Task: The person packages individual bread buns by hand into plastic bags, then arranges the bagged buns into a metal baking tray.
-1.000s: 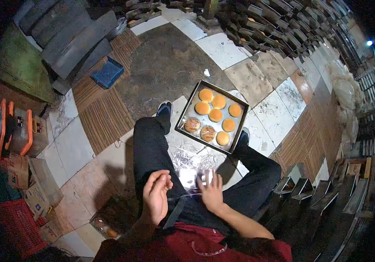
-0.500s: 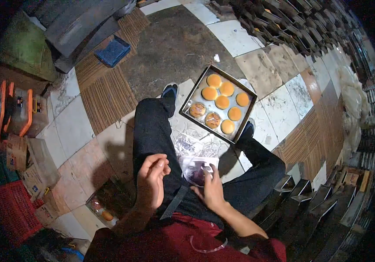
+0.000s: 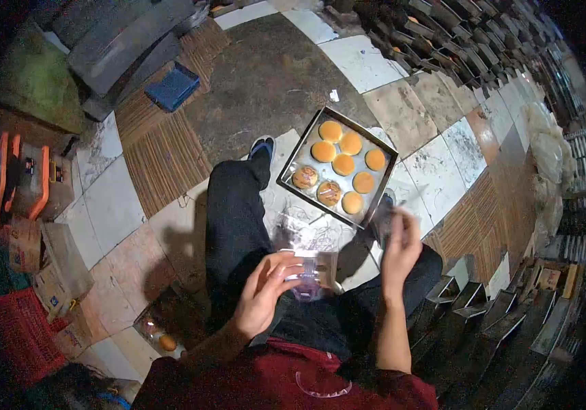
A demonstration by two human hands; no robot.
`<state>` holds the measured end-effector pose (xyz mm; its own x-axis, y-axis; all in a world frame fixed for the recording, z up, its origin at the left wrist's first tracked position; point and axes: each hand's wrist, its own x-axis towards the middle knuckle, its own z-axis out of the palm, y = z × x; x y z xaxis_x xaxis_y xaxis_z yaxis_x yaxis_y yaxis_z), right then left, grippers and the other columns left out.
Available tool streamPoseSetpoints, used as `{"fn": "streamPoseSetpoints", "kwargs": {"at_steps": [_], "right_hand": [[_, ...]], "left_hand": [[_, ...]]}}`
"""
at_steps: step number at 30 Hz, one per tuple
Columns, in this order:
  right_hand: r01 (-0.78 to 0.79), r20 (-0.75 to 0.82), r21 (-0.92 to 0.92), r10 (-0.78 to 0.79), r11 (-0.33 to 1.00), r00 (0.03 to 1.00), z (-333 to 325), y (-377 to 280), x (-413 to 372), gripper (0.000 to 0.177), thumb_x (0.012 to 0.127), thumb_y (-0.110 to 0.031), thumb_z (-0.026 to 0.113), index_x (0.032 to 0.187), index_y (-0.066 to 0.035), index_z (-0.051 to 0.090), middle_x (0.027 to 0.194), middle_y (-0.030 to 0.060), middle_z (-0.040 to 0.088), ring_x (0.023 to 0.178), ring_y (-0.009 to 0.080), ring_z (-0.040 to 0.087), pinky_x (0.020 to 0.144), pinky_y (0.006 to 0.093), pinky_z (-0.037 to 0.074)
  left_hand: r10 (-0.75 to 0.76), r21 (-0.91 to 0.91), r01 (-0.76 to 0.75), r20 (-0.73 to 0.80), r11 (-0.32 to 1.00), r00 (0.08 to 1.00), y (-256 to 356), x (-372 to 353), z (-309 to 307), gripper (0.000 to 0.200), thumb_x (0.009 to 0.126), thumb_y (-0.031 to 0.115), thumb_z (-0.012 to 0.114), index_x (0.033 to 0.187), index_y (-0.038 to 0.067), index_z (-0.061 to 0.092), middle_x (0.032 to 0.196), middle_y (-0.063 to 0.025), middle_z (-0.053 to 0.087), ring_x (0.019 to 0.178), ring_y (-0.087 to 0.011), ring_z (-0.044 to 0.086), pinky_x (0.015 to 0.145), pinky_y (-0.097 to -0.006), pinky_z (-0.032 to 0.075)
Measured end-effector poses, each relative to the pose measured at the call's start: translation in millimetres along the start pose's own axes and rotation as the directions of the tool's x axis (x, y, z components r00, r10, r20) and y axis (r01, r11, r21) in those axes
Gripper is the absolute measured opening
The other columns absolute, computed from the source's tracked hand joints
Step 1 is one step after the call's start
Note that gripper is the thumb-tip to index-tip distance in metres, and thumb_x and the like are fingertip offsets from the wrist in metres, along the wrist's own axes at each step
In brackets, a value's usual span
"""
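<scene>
My left hand [image 3: 262,294] is closed at the left edge of a clear plastic packet [image 3: 315,273] with purple print, over my lap. To its right, my right hand [image 3: 401,253] is raised beside the tray's lower corner, its fingers drawn together and blurred. A faint see-through film shows near those fingertips, too smeared to make out. Beyond my hands, a dark-rimmed square tray [image 3: 296,152] lies tilted between my feet. It holds several round golden buns [image 3: 343,164]; two at its near left side look wrapped in printed clear plastic.
A blue tray [image 3: 172,87] lies on the floor at the upper left. Orange-handled bins [image 3: 44,181] and a red crate [image 3: 25,335] stand at the left. Stacked dark metal trays [image 3: 491,318] are at the lower right. Another bun [image 3: 167,342] sits at the lower left.
My right hand has left the plastic packet and moved right and upward towards the tray's near corner. My left hand has moved right and taken hold of the packet's edge.
</scene>
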<state>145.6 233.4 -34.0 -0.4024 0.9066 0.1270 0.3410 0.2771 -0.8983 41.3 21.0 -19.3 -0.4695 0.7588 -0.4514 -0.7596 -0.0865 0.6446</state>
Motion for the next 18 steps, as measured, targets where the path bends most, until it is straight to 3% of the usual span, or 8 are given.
{"fn": "streamPoseSetpoints", "kwargs": {"at_steps": [2,3,7,9,11,13,15,18], "right_hand": [[0.387,0.532,-0.148,-0.257,0.910,0.807,8.0,-41.1,-35.5,0.020,0.079,-0.004,0.053,0.098,0.002,0.052,0.093,0.0124,0.056,0.083,0.0229,0.055,0.076,0.0358,0.046],[0.474,0.816,0.025,-0.292,0.880,0.499,12.3,-58.2,-54.8,0.030,0.076,-0.006,0.056,0.104,0.003,0.052,0.101,0.0176,0.054,0.091,0.0296,0.054,0.082,0.0403,0.044],[0.343,0.862,0.316,-0.418,0.885,0.286,-8.4,-104.5,-84.5,0.036,0.074,-0.012,0.063,0.107,0.001,0.054,0.116,0.0182,0.051,0.096,0.0295,0.057,0.088,0.0360,0.045],[0.348,0.656,0.517,-0.623,0.782,0.425,-24.7,-104.1,-69.6,0.036,0.074,-0.014,0.066,0.105,0.001,0.056,0.107,0.0161,0.055,0.088,0.0263,0.060,0.082,0.0297,0.047],[0.508,0.341,0.040,-0.489,0.861,0.802,-7.2,-111.8,-36.7,0.027,0.075,-0.013,0.066,0.096,0.002,0.058,0.094,0.0128,0.059,0.080,0.0221,0.060,0.075,0.0266,0.046],[0.161,0.182,-0.038,-0.152,0.986,0.972,6.2,-90.5,-11.4,0.018,0.078,-0.011,0.065,0.087,0.002,0.058,0.084,0.0094,0.060,0.074,0.0164,0.057,0.069,0.0248,0.044],[-0.483,0.508,0.221,0.323,0.847,0.799,-0.6,-60.6,9.6,0.013,0.081,-0.009,0.061,0.082,0.003,0.056,0.077,0.0066,0.059,0.070,0.0107,0.052,0.064,0.0244,0.042],[-0.136,0.311,0.072,0.108,0.988,0.944,1.4,-61.5,8.9,0.008,0.085,-0.005,0.055,0.082,0.002,0.054,0.075,0.0077,0.057,0.066,0.0121,0.053,0.062,0.0245,0.043]], "left_hand": [[0.030,-0.067,-0.032,-0.034,0.997,0.999,-7.4,10.1,13.4,0.037,0.094,0.020,0.041,0.125,0.001,0.036,0.121,-0.0147,0.047,0.110,-0.0229,0.048,0.092,-0.0367,0.040],[0.053,-0.079,-0.058,-0.068,0.995,0.996,-9.8,16.9,17.5,0.037,0.094,0.019,0.040,0.124,-0.001,0.036,0.119,-0.0166,0.049,0.107,-0.0256,0.052,0.090,-0.0383,0.042],[-0.042,-0.131,0.024,-0.139,0.991,0.989,14.3,31.0,8.9,0.024,0.090,0.011,0.045,0.107,-0.006,0.051,0.097,-0.0174,0.060,0.081,-0.0269,0.063,0.073,-0.0368,0.053],[-0.039,-0.137,0.014,-0.183,0.990,0.982,19.7,36.0,10.9,0.024,0.089,0.009,0.044,0.105,-0.007,0.050,0.098,-0.0200,0.060,0.082,-0.0266,0.063,0.074,-0.0380,0.052],[-0.027,-0.067,0.019,-0.125,0.998,0.992,18.5,36.1,14.3,0.022,0.089,0.009,0.045,0.105,-0.006,0.052,0.096,-0.0158,0.060,0.084,-0.0223,0.061,0.077,-0.0347,0.051],[-0.026,0.004,0.027,-0.055,1.000,0.998,19.4,37.5,17.3,0.021,0.090,0.009,0.046,0.104,-0.005,0.053,0.095,-0.0115,0.060,0.086,-0.0179,0.060,0.080,-0.0314,0.049],[-0.059,0.156,0.041,0.114,0.987,0.992,25.3,39.0,18.3,0.033,0.088,0.014,0.051,0.115,-0.005,0.045,0.105,-0.0151,0.056,0.094,-0.0200,0.058,0.083,-0.0317,0.049],[0.057,-0.006,-0.057,0.141,0.998,0.988,28.3,48.8,25.4,0.064,0.083,0.024,0.059,0.129,-0.002,0.024,0.115,-0.0201,0.050,0.101,-0.0256,0.055,0.087,-0.0344,0.047]]}}
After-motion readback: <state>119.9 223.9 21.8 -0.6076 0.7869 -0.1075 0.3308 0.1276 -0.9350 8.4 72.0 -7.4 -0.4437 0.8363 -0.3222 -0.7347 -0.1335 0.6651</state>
